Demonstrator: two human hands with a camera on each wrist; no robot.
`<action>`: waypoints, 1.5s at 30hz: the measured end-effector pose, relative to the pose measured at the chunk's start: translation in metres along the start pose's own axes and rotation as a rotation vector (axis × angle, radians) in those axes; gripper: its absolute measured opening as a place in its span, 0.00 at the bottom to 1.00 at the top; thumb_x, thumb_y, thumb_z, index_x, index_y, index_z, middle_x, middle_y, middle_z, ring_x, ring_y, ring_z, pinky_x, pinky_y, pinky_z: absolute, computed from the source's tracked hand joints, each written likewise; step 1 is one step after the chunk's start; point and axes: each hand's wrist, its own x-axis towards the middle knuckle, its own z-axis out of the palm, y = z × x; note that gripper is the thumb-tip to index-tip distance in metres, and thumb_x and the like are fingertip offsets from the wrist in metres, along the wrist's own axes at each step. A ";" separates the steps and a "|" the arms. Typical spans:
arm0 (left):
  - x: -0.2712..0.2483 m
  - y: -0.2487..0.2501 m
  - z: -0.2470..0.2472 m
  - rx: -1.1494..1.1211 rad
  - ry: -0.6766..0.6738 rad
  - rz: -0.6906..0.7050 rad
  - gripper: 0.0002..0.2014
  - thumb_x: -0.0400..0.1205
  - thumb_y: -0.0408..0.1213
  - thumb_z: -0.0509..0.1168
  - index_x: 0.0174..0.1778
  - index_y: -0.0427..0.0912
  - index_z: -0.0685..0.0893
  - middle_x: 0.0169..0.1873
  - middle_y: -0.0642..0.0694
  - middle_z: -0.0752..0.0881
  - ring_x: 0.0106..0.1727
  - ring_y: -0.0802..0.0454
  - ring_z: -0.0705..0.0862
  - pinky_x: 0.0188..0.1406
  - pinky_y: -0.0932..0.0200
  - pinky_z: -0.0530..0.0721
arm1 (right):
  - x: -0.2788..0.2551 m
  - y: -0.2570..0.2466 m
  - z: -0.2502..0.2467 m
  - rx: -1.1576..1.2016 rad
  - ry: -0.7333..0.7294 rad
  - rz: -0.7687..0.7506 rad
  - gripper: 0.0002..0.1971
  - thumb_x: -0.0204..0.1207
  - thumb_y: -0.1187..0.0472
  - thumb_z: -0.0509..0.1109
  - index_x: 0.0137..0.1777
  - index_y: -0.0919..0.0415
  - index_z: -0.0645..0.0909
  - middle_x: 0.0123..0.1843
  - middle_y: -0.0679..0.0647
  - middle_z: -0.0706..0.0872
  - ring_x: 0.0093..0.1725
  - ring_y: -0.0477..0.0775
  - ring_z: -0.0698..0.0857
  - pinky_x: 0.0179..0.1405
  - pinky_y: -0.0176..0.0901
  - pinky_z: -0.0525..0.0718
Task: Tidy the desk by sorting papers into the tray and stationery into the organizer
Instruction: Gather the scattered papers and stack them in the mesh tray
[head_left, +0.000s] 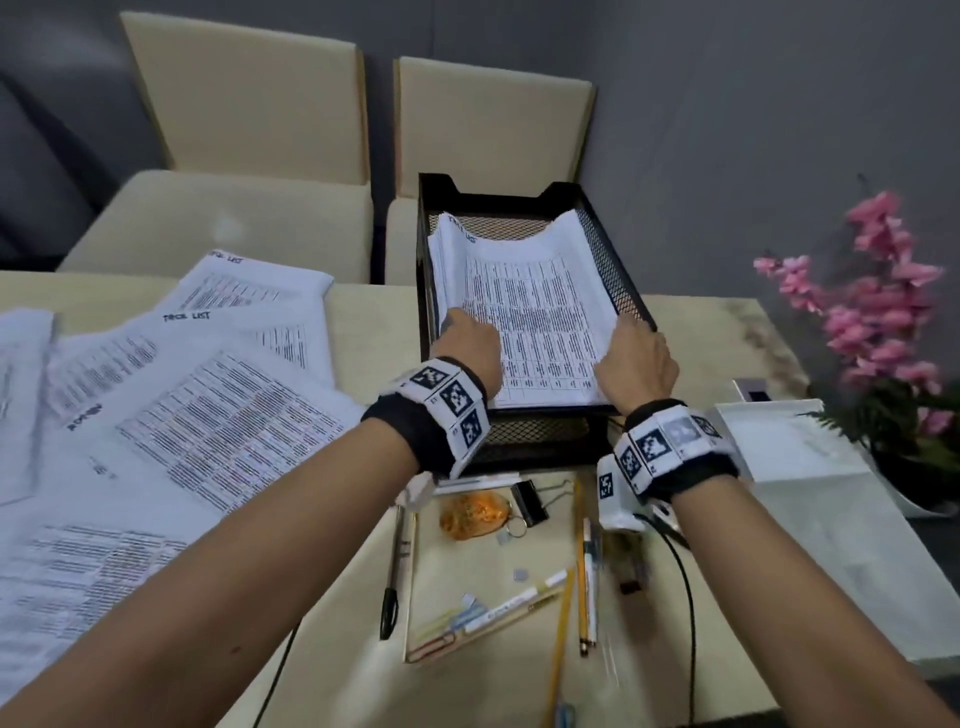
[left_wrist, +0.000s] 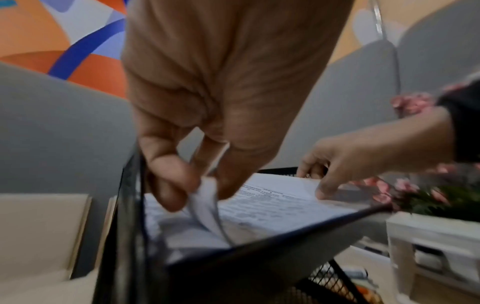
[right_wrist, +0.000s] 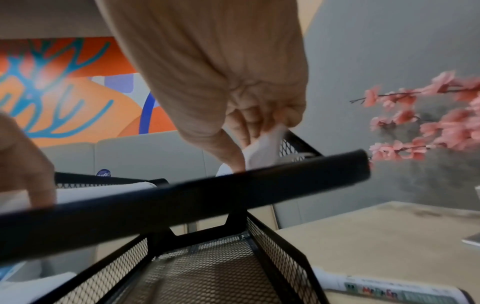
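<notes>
1. Pens (head_left: 586, 571) and binder clip (head_left: 530, 501) lie loose on the desk, nearest me, under my wrists.
2. Left hand (head_left: 470, 345) pinches the paper stack (head_left: 530, 306) at its left edge; right hand (head_left: 636, 358) pinches its right edge.
3. Stack sits in the top tray (head_left: 615, 244), long axis running away from me, sides curled up.
4. Loose sheets (head_left: 208, 410) lie left, nearer my left hand.

Between the left hand (head_left: 470, 338) and the right hand (head_left: 636, 356) a stack of papers (head_left: 524, 306) lies in the upper tray (head_left: 631, 283) — loose sheets (head_left: 171, 405) spread left of the left hand, pens (head_left: 587, 566) on the table (head_left: 701, 332) below both wrists, flowers (head_left: 878, 312) right of the right hand.
</notes>
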 end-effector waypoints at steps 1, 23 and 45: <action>-0.003 -0.001 0.002 0.030 0.018 -0.005 0.18 0.82 0.28 0.58 0.68 0.30 0.72 0.69 0.33 0.69 0.64 0.39 0.78 0.45 0.63 0.80 | 0.000 0.000 0.002 -0.043 0.033 -0.010 0.19 0.73 0.72 0.64 0.65 0.68 0.71 0.66 0.66 0.76 0.65 0.68 0.74 0.57 0.55 0.77; -0.119 -0.458 0.070 -0.333 -0.191 -0.997 0.39 0.80 0.56 0.62 0.76 0.29 0.64 0.78 0.28 0.62 0.79 0.29 0.59 0.75 0.38 0.64 | -0.059 -0.292 0.157 0.192 -0.540 -0.413 0.22 0.71 0.59 0.72 0.62 0.69 0.75 0.64 0.65 0.80 0.65 0.65 0.77 0.63 0.54 0.77; -0.116 -0.418 0.103 -0.044 -0.144 -0.737 0.36 0.75 0.62 0.62 0.64 0.32 0.73 0.64 0.36 0.72 0.65 0.40 0.74 0.58 0.48 0.80 | -0.078 -0.341 0.164 0.513 -0.538 -0.231 0.10 0.76 0.69 0.61 0.52 0.74 0.80 0.47 0.67 0.83 0.49 0.65 0.84 0.40 0.42 0.75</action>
